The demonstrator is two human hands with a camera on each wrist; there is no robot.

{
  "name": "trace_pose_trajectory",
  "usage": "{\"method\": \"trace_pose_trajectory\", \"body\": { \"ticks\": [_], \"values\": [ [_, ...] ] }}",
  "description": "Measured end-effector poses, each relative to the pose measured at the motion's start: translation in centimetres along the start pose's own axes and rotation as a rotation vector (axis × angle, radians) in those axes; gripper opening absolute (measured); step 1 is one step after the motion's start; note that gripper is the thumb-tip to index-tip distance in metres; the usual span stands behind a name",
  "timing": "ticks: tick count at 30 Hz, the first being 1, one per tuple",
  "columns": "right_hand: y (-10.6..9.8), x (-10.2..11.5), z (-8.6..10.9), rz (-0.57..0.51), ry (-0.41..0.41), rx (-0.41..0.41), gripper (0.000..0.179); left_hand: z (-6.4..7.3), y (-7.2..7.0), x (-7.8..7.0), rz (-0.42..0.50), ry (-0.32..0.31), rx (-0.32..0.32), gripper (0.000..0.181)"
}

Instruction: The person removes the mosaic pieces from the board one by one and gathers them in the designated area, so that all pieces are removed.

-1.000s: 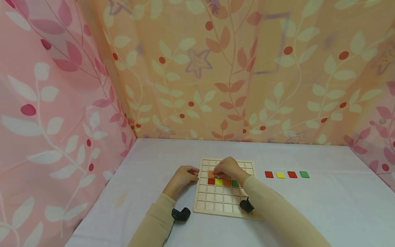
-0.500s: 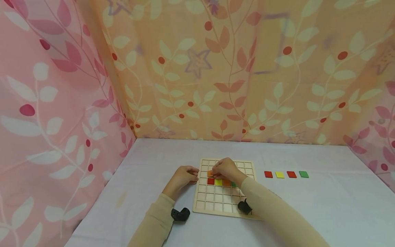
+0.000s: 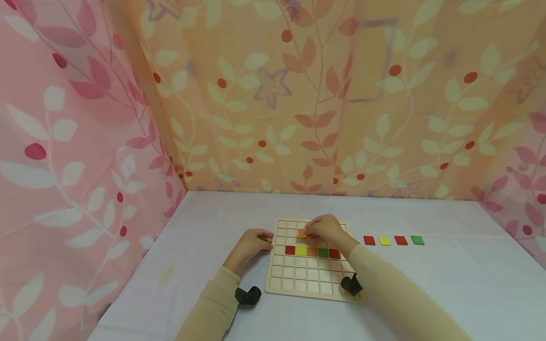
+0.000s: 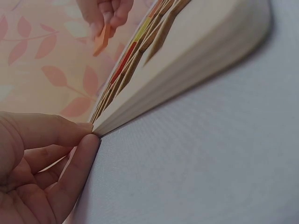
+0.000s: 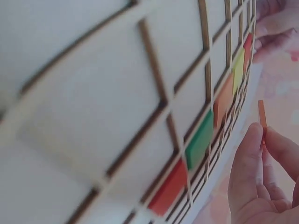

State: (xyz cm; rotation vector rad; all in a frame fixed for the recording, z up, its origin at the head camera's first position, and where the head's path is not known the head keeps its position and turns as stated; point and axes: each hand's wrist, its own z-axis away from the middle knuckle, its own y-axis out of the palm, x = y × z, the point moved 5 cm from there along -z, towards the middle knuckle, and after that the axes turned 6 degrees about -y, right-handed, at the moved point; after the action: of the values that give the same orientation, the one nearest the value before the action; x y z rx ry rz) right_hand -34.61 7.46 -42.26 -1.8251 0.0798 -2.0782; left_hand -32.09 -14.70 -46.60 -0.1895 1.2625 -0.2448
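A pale wooden grid board (image 3: 313, 287) lies on the table. One row of it holds red, yellow, orange, green and red square tiles, the green tile (image 5: 200, 140) among them. My right hand (image 3: 327, 230) is over the board's far half, pinching an orange tile (image 5: 262, 114) between thumb and fingertips. In the right wrist view that tile stands on edge, apart from the grid. My left hand (image 3: 252, 244) is at the board's left side; in the left wrist view its thumb and a finger (image 4: 56, 130) pinch the board's edge.
Right of the board, a row of loose tiles lies on the white cloth: a red tile (image 3: 369, 240), a yellow tile (image 3: 385, 241), another red tile (image 3: 401, 240) and a green tile (image 3: 417, 240). Floral curtains (image 3: 264, 118) stand behind the table and along its sides.
My right hand has lifted the orange tile out of the row behind the filled one and carried it right and away from me. My left hand stays at the board's edge.
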Motion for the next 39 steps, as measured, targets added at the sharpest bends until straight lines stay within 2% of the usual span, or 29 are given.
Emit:
{"method": "trace_pose_trajectory", "body": {
  "ticks": [5, 11, 21, 24, 30, 39],
  "values": [
    [-1.9, 0.2, 0.7, 0.022, -0.035, 0.009, 0.024, 0.1, 0.0, 0.0, 0.001, 0.002, -0.001, 0.034],
    [-4.2, -0.1, 1.1, -0.026, -0.049, 0.02, 0.023, 0.2, 0.0, 0.0, 0.012, 0.01, 0.001, 0.034],
    [-7.2, -1.4, 1.7, 0.018, -0.027, -0.025, 0.034, 0.3, -0.1, 0.0, 0.017, 0.015, 0.007, 0.035],
    [-8.1, -1.7, 1.9, 0.012, -0.009, -0.039, 0.035, 0.4, 0.0, -0.1, 0.015, 0.021, 0.005, 0.035],
    [-10.0, -2.3, 2.1, 0.064, 0.031, -0.069, 0.036, 0.4, 0.0, -0.1, 0.015, 0.019, -0.004, 0.035],
    [-12.7, -2.6, 3.0, 0.092, 0.036, -0.081, 0.036, 0.3, 0.0, -0.1, 0.025, 0.006, 0.007, 0.034]
  ]
}}
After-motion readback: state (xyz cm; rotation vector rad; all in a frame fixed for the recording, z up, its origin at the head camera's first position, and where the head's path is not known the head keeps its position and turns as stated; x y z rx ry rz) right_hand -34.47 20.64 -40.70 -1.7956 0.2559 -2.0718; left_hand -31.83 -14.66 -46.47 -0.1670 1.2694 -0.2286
